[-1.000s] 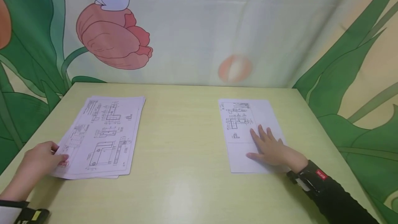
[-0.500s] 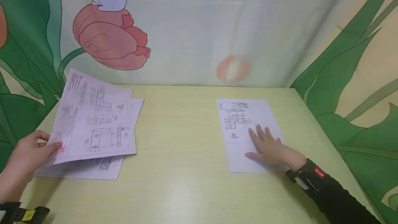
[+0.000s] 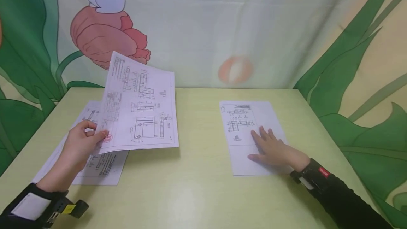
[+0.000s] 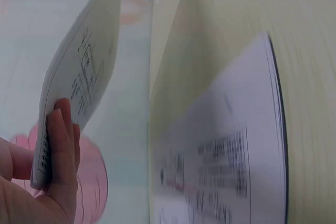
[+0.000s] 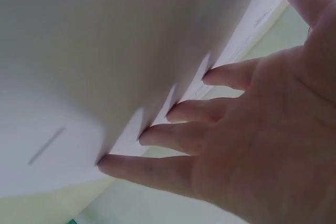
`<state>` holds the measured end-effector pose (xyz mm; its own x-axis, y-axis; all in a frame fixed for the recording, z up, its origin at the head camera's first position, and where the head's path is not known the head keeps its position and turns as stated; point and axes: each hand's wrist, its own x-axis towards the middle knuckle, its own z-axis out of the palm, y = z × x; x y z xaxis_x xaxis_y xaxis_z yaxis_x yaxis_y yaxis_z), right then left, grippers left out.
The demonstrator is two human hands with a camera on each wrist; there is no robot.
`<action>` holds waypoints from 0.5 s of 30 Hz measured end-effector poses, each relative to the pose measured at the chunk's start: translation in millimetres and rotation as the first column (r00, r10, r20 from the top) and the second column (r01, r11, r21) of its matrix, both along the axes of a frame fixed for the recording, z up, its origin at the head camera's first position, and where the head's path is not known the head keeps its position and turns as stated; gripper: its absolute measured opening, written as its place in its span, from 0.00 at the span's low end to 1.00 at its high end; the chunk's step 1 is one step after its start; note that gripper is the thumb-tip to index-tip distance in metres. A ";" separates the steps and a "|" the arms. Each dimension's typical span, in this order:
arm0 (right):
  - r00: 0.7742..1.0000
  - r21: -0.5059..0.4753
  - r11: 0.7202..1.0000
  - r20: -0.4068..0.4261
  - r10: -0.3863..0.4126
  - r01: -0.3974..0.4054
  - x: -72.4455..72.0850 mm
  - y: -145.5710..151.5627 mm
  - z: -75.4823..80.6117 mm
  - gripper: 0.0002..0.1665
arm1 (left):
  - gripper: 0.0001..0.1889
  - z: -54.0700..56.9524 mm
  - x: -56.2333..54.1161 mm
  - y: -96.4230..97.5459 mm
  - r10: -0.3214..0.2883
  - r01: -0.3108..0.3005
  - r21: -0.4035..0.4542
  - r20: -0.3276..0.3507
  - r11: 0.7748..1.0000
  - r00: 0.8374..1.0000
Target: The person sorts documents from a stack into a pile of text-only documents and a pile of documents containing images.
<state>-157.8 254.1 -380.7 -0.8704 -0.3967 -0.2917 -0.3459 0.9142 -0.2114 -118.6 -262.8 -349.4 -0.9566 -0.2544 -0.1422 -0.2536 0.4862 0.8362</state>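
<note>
Printed paper [image 3: 140, 110]: left hand [image 3: 77, 140] pinches its near-left edge, apparently leaving the drawings [image 3: 144, 128] uncovered. Right hand [image 3: 273, 151], fingers spread, presses the flat sheet [image 3: 240, 146], likely steadying it.

It's an indoor workspace; table [image 3: 197, 190], curtain [image 3: 190, 27] (flowered).

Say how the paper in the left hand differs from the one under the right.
The held paper is raised and tilted; the right paper lies flat. The held paper bears drawings over much of its face and a red mark; the right paper shows drawings only at its upper left, no red visible. Both are white with dark drawings.
</note>
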 end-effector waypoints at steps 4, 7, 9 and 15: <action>1.000 -0.195 0.981 0.025 0.017 -0.012 -9.9 -16.1 6.8 0.54 | 0.17 2.5 -3.2 30.6 -0.023 0.024 0.049 -0.029 0.998 0.999; 0.985 -0.442 0.889 0.167 -0.052 0.122 -17.3 -38.4 16.1 0.53 | 0.14 3.5 -5.1 51.7 -0.038 0.042 0.086 -0.047 0.995 0.998; 0.945 -0.599 0.758 0.319 -0.069 0.258 -20.4 -54.8 23.9 0.50 | 0.13 3.5 -5.9 64.1 -0.047 0.053 0.117 -0.053 0.992 0.997; 0.788 -0.720 0.397 0.615 -0.015 0.569 -26.1 -96.2 37.6 0.39 | 0.11 0.3 -4.5 92.9 -0.081 0.096 0.248 -0.069 0.964 0.994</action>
